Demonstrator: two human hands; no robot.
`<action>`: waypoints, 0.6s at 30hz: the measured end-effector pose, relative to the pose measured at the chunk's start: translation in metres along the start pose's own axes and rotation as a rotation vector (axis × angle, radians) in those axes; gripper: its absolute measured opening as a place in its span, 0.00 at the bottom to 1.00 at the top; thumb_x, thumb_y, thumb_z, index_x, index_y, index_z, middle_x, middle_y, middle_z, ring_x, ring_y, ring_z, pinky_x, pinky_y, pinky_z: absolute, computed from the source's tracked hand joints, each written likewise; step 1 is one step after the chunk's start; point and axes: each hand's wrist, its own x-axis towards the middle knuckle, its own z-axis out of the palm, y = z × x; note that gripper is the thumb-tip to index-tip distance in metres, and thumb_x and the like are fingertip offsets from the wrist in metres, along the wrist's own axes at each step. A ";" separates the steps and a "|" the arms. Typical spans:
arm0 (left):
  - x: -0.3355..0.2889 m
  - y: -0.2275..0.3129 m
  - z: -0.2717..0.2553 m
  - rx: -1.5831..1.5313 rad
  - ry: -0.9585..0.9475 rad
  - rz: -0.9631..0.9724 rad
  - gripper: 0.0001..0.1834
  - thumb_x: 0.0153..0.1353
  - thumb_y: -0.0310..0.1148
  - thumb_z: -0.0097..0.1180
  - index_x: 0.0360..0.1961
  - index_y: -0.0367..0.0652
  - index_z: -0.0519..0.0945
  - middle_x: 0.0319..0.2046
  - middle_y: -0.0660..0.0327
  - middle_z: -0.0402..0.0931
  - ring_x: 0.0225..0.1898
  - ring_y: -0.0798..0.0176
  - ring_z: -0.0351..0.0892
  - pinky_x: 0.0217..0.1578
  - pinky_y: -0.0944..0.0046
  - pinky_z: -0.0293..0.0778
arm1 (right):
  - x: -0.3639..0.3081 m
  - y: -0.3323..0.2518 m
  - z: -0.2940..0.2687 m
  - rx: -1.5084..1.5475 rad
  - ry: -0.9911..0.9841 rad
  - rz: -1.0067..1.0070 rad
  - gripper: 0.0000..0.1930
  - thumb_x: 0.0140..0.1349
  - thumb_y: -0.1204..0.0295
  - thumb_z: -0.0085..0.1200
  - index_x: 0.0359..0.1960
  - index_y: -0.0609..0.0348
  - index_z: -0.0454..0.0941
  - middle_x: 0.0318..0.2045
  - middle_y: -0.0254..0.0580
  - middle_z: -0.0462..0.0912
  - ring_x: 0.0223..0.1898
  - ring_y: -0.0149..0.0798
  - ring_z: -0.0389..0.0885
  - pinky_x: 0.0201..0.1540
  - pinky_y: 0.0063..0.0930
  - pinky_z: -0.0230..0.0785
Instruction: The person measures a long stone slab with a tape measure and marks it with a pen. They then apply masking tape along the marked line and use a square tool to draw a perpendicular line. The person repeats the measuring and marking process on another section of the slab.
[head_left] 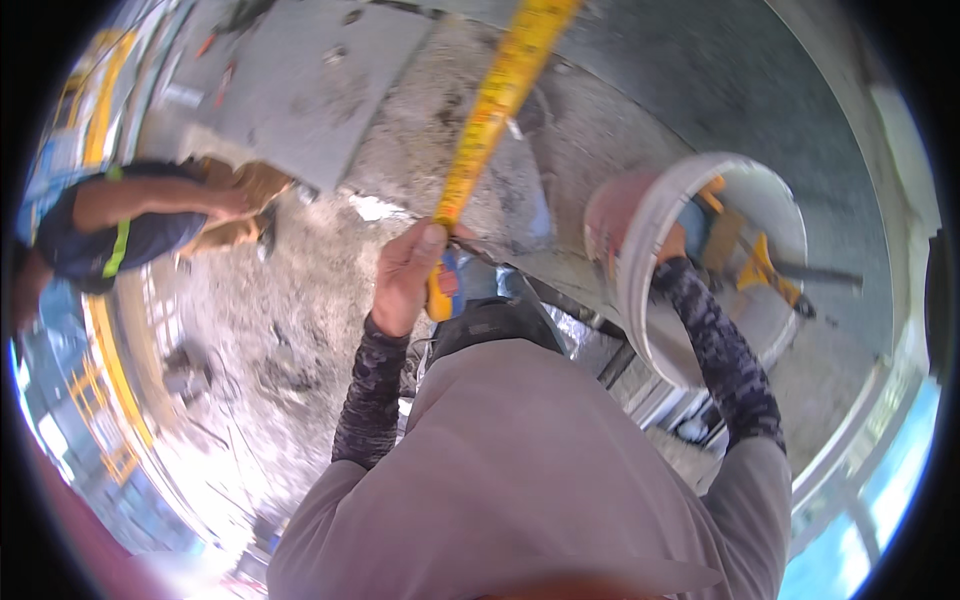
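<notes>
My left hand (403,272) is closed around a tape measure (443,285) with a yellow and blue case, its thumb pressed by the mouth. The wide yellow blade (490,115) runs out from it, away from me to the top of the view. On the right, a white bucket (636,290) stands tilted in view, and my right hand (673,243) reaches inside it. The fingers of that hand are hidden, so what they touch cannot be made out. Beside it in the bucket lie yellow-handled tools, one a yellow and black tool (765,265) with a dark bar sticking over the rim.
To the left a person (150,215) in a dark shirt with a bright stripe bends forward. Grey panels (290,90) lie on the rough, dusty floor (290,340). Yellow railings (115,340) line the left edge. Metal pieces (680,410) lie below the bucket.
</notes>
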 end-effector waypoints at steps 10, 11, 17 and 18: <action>-0.077 -0.009 -0.050 -0.148 0.024 0.117 0.26 0.83 0.51 0.49 0.49 0.36 0.86 0.30 0.67 0.79 0.26 0.76 0.77 0.31 0.71 0.76 | -0.010 0.026 -0.087 0.040 0.286 -0.320 0.13 0.63 0.67 0.65 0.45 0.61 0.86 0.36 0.53 0.90 0.40 0.54 0.91 0.42 0.47 0.81; -0.087 -0.012 -0.060 -0.131 0.036 0.150 0.26 0.83 0.50 0.49 0.49 0.36 0.86 0.31 0.66 0.80 0.27 0.76 0.77 0.31 0.71 0.76 | -0.024 0.015 -0.124 0.223 0.178 -0.072 0.12 0.61 0.71 0.65 0.43 0.66 0.85 0.30 0.51 0.88 0.33 0.48 0.89 0.38 0.41 0.78; -0.145 -0.025 -0.143 -0.255 0.158 0.161 0.26 0.84 0.51 0.47 0.52 0.37 0.85 0.35 0.63 0.84 0.29 0.75 0.79 0.34 0.71 0.78 | -0.144 -0.095 -0.244 0.522 0.761 0.188 0.10 0.74 0.67 0.61 0.34 0.58 0.78 0.27 0.29 0.73 0.28 0.24 0.69 0.32 0.25 0.64; -0.158 -0.026 -0.159 -0.278 0.190 0.126 0.26 0.84 0.51 0.47 0.52 0.37 0.85 0.35 0.63 0.84 0.29 0.75 0.79 0.34 0.71 0.78 | -0.152 -0.120 -0.238 0.619 0.839 0.155 0.10 0.75 0.67 0.60 0.35 0.57 0.78 0.28 0.28 0.74 0.28 0.24 0.69 0.33 0.24 0.64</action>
